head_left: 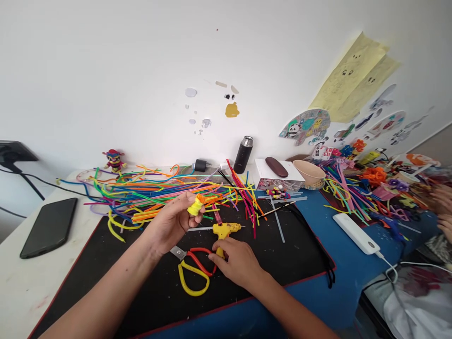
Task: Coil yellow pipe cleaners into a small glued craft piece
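My left hand (173, 223) is raised over the black mat (141, 282) and pinches a small yellow and orange pipe-cleaner coil (196, 205) between thumb and fingers. My right hand (236, 261) rests on the mat with its fingers closed round the handle of a yellow glue gun (226, 230), whose nozzle points right. Red and yellow scissors (193, 270) lie just left of my right hand. A big heap of coloured pipe cleaners (148, 195) spreads behind both hands.
A black phone (49, 227) lies at the left. At the back stand a dark flask (243, 154), a white box (278, 178) and a paper cup (310, 174). A white power bank (356, 233) lies on the blue mat. Another person's hands (443, 209) show at the right edge.
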The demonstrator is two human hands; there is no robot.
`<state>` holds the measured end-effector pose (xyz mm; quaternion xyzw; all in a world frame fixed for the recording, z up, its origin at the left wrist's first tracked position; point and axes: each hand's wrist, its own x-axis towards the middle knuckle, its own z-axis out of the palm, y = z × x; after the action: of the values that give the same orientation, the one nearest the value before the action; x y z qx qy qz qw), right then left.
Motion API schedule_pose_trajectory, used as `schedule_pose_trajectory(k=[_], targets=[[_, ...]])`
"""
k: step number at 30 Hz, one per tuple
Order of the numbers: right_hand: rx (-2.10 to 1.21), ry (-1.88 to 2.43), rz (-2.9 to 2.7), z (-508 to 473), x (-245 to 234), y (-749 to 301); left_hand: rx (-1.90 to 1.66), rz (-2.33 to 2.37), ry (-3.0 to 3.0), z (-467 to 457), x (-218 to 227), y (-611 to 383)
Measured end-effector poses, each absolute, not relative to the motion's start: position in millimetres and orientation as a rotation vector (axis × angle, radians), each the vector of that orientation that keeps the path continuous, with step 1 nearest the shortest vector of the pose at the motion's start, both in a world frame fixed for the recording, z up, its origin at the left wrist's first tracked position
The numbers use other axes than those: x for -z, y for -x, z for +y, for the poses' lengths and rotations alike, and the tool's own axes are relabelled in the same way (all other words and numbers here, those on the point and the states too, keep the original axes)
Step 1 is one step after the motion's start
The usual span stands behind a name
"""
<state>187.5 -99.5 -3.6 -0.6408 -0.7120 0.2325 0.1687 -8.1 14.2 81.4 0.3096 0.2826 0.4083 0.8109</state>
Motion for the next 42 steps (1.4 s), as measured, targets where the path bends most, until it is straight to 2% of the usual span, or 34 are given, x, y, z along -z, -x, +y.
schedule_pose_trajectory(k=[8, 14, 18, 26, 31, 42], targets=[[-0.736, 1.591, -1.765, -96.5, 8.9, -200.7, -0.882, 0.622, -0.648, 12.1, -85.3, 10.2], [-1.091, 1.453, -1.276, -90.7, 4.7, -212.0, -0.956, 0.658, -0.622, 16.0, -84.7, 12.1], [-1.153, 1.387, -1.076, -85.3, -12.2, -214.8, -0.927, 0.679, -0.548, 11.4, -72.1, 3.3], [-1.176, 1.25, -1.061, -81.4, -39.1, -212.1, -0.705, 0.562, -0.519, -14.9, -55.6, -23.0], [-1.202, 1.167, -1.157, -83.9, -42.0, -200.0, -0.799, 0.503, -0.49, -17.0, -59.2, -23.7], [-1.047, 1.071, -1.29, -80.0, -55.9, -184.0, -0.964, 0.499, -0.558, -27.8, -84.4, -16.8]])
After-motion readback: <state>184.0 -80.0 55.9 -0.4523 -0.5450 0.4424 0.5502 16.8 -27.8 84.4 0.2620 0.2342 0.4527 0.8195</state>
